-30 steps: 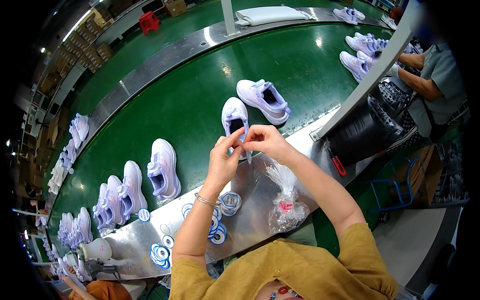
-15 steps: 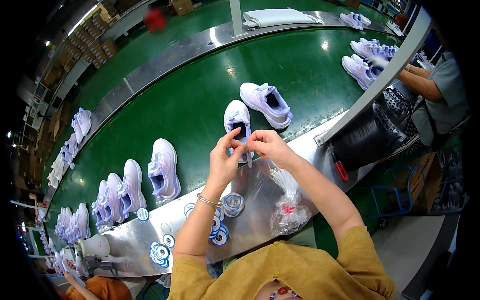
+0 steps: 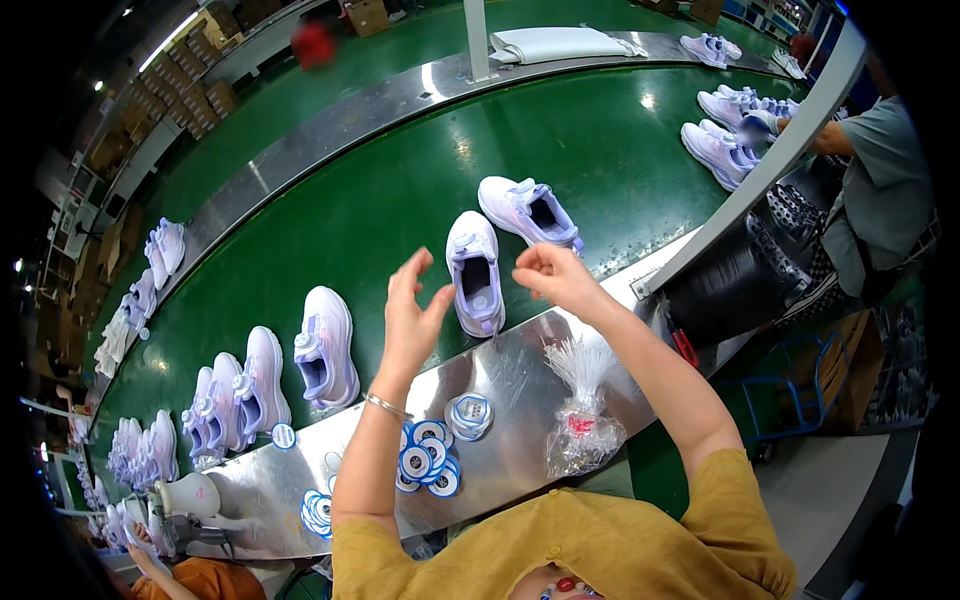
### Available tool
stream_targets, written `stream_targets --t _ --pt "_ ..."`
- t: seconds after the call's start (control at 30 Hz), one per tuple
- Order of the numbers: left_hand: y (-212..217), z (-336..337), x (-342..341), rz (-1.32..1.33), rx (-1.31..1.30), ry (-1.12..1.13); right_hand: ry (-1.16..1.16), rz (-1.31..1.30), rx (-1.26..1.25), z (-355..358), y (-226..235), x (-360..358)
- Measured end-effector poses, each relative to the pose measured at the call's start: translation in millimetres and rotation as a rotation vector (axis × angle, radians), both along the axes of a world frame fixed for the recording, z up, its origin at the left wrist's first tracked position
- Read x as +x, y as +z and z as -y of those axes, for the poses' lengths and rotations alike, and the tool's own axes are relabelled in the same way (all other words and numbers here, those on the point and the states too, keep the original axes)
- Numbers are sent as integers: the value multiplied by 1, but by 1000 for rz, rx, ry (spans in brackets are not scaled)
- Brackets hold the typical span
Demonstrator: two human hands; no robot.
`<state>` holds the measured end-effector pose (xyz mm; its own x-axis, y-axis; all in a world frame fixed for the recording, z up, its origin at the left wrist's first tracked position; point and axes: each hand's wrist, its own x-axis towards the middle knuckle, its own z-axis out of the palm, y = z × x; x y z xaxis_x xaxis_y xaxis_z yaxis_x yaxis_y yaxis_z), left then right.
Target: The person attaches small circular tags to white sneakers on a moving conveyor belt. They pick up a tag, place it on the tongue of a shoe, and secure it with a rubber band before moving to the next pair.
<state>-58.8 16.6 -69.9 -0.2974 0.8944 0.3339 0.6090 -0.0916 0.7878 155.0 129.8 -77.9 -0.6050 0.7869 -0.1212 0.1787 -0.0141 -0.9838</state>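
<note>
A white and lilac shoe lies on the green conveyor belt, heel toward me, right in front of my hands. My left hand is raised beside it with fingers spread and holds nothing. My right hand hovers just right of the shoe's heel, fingers loosely curled; I cannot see anything in it. A second shoe lies just behind. Round blue-and-white tags sit in piles on the steel ledge below my left wrist.
A clear bag of plastic ties stands on the ledge by my right forearm. More lilac shoes line the belt to the left. Another person works at the right with shoes nearby. Cardboard boxes stack at the far left.
My hands were together over the shoe's heel, pinching something small. They have now come apart, the left hand opening and lifting to the left, the right drawing slightly right.
</note>
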Motion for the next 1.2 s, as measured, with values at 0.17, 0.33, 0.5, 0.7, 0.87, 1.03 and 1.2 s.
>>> stream_targets --t 0.17,0.33,0.5,0.7,0.87,1.03,1.2 --pt "-13 -67 6 163 8 -223 -182 140 649 2 -24 -50" --pt "-23 -66 -9 -279 110 -321 -153 3 570 -6 -36 -40" --pt "-26 -63 18 -767 206 -228 -97 84 789 -6 -41 -43" --pt "-39 -53 21 -197 216 -62 -86 -29 797 -5 -36 -32" --pt "-56 -45 31 -130 250 58 -144 3 858 -15 4 -38" --pt "-48 -39 38 -203 210 128 32 35 953 -21 2 -57" --pt "-63 -44 36 261 243 229 90 127 995 -16 -2 -52"
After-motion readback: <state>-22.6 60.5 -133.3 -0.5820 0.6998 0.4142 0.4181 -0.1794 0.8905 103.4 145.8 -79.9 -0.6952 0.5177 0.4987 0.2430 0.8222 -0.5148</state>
